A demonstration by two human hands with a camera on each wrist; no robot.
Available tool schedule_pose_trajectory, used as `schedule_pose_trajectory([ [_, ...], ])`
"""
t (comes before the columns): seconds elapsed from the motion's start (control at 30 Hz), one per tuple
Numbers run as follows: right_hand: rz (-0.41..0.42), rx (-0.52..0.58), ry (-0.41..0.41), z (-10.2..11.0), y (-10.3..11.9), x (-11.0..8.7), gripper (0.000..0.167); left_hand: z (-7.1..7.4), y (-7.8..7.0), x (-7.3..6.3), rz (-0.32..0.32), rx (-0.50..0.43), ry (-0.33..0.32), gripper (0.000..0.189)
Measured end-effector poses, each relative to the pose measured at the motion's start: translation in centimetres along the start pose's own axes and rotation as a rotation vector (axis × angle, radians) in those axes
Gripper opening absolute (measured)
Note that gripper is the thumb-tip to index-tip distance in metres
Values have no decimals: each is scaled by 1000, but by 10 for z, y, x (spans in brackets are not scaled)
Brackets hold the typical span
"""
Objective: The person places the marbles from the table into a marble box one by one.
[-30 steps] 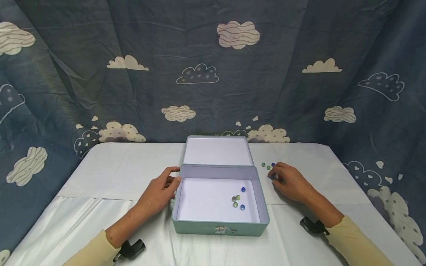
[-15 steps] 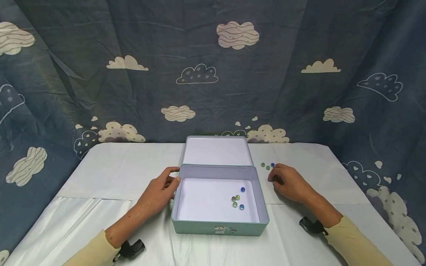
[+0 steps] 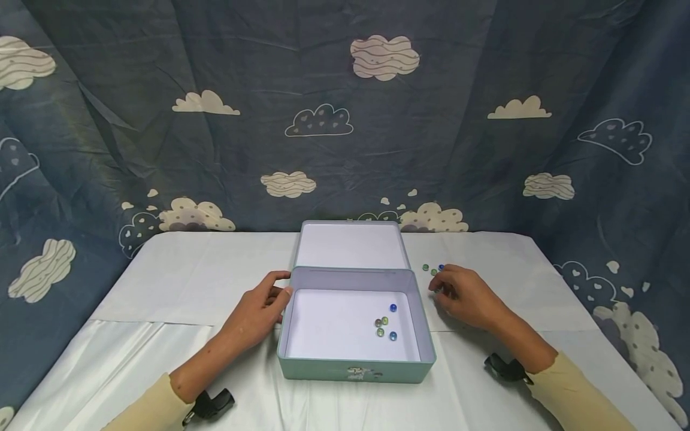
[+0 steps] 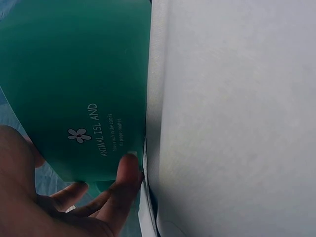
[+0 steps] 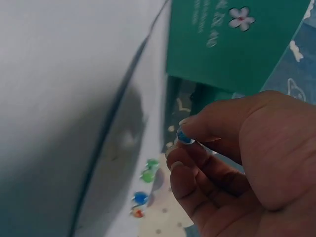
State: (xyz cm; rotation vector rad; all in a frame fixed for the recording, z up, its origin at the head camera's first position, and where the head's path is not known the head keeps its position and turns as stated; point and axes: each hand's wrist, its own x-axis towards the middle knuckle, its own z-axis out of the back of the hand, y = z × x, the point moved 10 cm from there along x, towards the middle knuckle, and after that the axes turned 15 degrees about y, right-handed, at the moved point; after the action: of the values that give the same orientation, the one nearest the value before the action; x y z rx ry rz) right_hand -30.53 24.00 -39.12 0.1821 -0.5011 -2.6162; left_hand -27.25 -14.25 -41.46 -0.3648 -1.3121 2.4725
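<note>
A green tin box [image 3: 318,370] with a pale inside stands in the middle of the table, its lid [image 3: 351,245] laid back behind it. Several glass marbles, among them a dark blue marble [image 3: 393,307], lie inside toward the right. Beside the box's left wall is my left hand [image 3: 257,308], fingertips touching the wall and rim. To the right of the box, my right hand [image 3: 466,296] pinches a blue marble [image 5: 184,137] between thumb and fingers, plainest in the right wrist view.
Several loose marbles, such as a green marble [image 3: 425,267], lie on the white cloth [image 3: 485,245] just beyond my right hand. In the right wrist view an orange marble [image 5: 138,212] is among them. A dark cloud-patterned curtain [image 3: 431,137] hangs behind the table.
My right hand has gathered the blue marble between its fingertips and shifted slightly left toward the box. The left hand, box and marbles inside stay in place.
</note>
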Motion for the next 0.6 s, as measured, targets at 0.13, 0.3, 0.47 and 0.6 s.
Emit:
schedule_pose_trajectory([
  [0.13,47,11,-14,5,14,-4,20,-1,0,0,2,-14,2,43],
  [0.3,99,-1,-40,11,31,-8,20,-1,0,-1,-1,-29,2,45],
  [0.47,106,-6,-63,18,43,-13,22,-1,-2,-2,-8,-29,0,48],
  [0.6,113,-1,-75,24,53,-18,25,0,-3,-2,-1,-31,-5,48],
])
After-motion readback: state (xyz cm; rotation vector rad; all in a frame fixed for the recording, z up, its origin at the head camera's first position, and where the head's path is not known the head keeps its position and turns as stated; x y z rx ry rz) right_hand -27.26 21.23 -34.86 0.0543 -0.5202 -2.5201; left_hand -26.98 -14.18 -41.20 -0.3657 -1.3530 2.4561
